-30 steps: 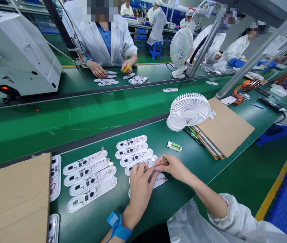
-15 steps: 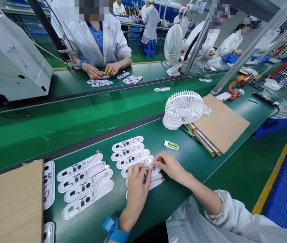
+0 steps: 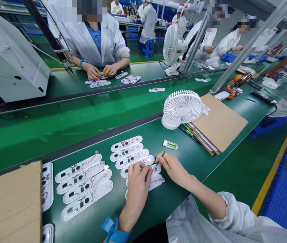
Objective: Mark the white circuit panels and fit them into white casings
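My left hand (image 3: pixel 138 184) is closed over a white elongated plastic casing (image 3: pixel 155 169). Its thumb and fingertips press together there, and what lies between them is hidden. A thin green stick-like tool (image 3: pixel 163 154) is pinched in my right hand (image 3: pixel 170 166), its lower end at the casing's right end, near a round metal disc. Similar casings with circuit boards and thin wires lie behind, such as one casing (image 3: pixel 132 158) just beyond my left fingers. Another casing (image 3: pixel 156 182) sits nearer me, partly under my left hand.
More open casings (image 3: pixel 87 195) lie in a row at left, beside a cardboard sheet (image 3: pixel 10 202). A white fan (image 3: pixel 182 109) stands behind, next to stacked cardboard (image 3: pixel 225 123). A battery holder (image 3: pixel 170 144) lies nearby. Across the green belt (image 3: pixel 82 114), a co-worker handles similar parts.
The green tool now shows in my right hand, which has shifted slightly and tilts over the casing's end. My left hand stays almost in place. The view has moved a little.
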Motion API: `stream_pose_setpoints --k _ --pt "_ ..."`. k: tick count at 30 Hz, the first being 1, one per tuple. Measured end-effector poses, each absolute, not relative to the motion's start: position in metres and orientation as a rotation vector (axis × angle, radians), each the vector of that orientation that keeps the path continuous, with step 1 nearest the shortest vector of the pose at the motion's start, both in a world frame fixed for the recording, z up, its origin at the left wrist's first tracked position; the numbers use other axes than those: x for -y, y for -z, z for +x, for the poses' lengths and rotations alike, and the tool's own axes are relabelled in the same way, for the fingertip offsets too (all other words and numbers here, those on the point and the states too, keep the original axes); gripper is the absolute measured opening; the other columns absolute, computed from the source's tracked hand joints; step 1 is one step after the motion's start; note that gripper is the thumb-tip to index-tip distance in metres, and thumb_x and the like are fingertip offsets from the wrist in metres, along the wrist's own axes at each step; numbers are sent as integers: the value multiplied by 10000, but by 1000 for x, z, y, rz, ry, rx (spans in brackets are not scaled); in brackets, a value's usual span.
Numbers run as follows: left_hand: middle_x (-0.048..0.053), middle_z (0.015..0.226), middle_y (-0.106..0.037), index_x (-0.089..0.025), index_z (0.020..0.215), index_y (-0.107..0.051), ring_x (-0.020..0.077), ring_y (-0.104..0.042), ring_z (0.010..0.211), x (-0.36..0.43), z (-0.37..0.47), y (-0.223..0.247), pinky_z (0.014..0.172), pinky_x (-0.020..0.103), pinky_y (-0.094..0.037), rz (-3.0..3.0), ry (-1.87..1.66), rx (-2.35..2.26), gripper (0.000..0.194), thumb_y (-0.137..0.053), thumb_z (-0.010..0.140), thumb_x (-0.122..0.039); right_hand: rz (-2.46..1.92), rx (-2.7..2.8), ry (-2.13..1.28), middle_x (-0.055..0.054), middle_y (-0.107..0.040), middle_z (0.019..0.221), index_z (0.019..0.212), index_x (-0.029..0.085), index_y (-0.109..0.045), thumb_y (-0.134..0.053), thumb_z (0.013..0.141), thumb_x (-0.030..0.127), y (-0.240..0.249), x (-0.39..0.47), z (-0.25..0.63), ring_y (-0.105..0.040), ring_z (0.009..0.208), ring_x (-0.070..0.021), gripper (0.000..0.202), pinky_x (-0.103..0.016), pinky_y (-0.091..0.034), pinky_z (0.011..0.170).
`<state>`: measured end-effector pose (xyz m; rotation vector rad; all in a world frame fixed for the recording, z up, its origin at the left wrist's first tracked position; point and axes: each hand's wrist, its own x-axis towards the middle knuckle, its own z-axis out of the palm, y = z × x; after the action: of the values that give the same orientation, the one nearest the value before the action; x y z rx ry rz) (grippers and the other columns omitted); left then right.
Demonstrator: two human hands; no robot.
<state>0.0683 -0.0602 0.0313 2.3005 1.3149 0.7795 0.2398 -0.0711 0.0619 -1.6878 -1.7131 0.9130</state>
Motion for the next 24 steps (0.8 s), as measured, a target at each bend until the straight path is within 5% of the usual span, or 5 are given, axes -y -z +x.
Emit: stream_pose_setpoints --k 7,24 --pt "56 859 -563 -215 800 -660 227 -496 818 60 71 -34 686 351 -498 2347 -758 -1347 174 -527 894 -154 -1666 1659 -883 -52 -629 899 879 205 -590 -490 939 226 -48 79 239 -599 816 -190 118 -313 -461 755" --pt "52 826 -572 -210 757 -617 229 -490 807 60 74 -33 674 353 -482 2361 -774 -1355 160 -525 854 -121 -1657 1560 -911 9 -639 734 830 229 -505 -547 895 218 -32 84 231 -603 635 -164 78 -266 -440 594"
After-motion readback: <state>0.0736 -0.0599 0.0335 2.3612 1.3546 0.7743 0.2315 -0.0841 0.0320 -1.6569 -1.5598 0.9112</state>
